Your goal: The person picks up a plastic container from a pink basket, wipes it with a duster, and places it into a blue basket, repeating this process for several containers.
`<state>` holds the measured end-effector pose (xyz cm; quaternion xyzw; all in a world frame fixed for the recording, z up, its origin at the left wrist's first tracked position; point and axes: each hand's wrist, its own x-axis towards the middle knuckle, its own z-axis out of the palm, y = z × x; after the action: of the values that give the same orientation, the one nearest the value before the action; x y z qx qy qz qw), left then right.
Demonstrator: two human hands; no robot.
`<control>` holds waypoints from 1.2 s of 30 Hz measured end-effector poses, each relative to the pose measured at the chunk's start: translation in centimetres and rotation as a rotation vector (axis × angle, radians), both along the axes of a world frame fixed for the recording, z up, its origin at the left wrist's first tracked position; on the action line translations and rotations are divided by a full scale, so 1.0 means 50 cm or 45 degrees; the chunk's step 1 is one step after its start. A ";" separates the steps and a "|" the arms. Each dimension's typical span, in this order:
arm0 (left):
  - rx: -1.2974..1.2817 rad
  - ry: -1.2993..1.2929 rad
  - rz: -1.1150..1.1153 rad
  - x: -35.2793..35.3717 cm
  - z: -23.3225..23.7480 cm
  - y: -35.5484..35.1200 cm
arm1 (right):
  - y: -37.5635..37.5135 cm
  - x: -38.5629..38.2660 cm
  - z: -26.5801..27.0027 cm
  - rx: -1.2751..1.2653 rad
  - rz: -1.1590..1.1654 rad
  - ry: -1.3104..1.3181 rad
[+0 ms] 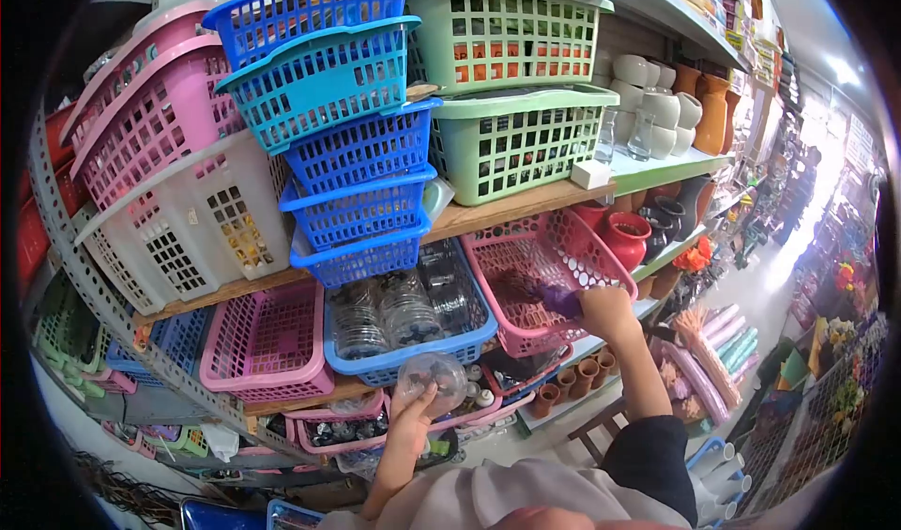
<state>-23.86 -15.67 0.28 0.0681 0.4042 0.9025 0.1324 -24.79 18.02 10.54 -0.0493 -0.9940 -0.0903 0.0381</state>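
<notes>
My left hand (411, 421) grips a clear, round plastic container (441, 380), thumb and fingers at its side, in front of the lower shelf. Just behind it is a blue basket (419, 353) packed with stacks of similar clear containers (408, 309). My right hand (605, 310) is closed around the purple handle of a hand brush (560, 300). The brush's dark reddish bristles reach down into a pink basket (563, 248) that is tilted toward me on the shelf. Inside that basket I see only the brush.
Blue baskets (361, 136) and green baskets (526, 122) are stacked on the shelf above. Another pink basket (310, 375) stands at the left. White vases (662, 107), red pots (626, 239) and small clay pots (568, 380) line the right-hand shelves. Wrapped rolls (699, 370) lie beyond my right arm.
</notes>
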 end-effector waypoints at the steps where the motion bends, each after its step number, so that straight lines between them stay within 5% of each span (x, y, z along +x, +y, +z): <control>1: 0.016 0.020 -0.035 -0.006 0.005 0.003 | 0.001 -0.011 0.010 0.012 0.003 -0.080; 7: 0.068 -0.014 -0.098 -0.055 0.039 0.038 | -0.070 -0.017 0.062 -0.259 0.526 0.323; 10: 0.013 -0.007 -0.120 -0.092 0.045 0.057 | -0.126 -0.044 0.079 -0.908 1.145 0.244; 17: -0.088 0.207 -0.123 -0.148 0.115 0.104 | -0.171 -0.094 0.064 -1.241 1.210 0.302; 18: -0.290 0.399 0.053 -0.151 0.117 0.103 | -0.169 -0.095 0.069 -1.244 1.214 0.291; 22: -0.875 0.822 0.587 -0.141 0.160 0.091 | -0.174 -0.109 0.065 -1.138 1.085 0.406; 24: -1.582 1.184 1.017 -0.143 0.168 0.070 | -0.183 -0.117 0.056 -0.737 0.888 0.513; 26: -1.437 1.164 0.945 -0.149 0.157 0.068 | -0.192 -0.144 0.026 -0.650 0.854 0.555; 28: -1.718 1.184 0.863 -0.141 0.142 0.070 | -0.206 -0.170 0.002 -0.401 0.760 0.311; 32: -1.742 1.215 0.727 -0.139 0.116 0.076 | -0.247 -0.222 -0.028 -0.249 0.520 -0.085; 36: -1.766 1.245 0.705 -0.141 0.097 0.074 | -0.262 -0.253 -0.071 -0.102 0.596 -0.216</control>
<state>-30.93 -11.95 5.13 0.2500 0.8725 0.3247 -0.2662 -37.45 4.91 6.99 0.1886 -0.9807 -0.0435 -0.0278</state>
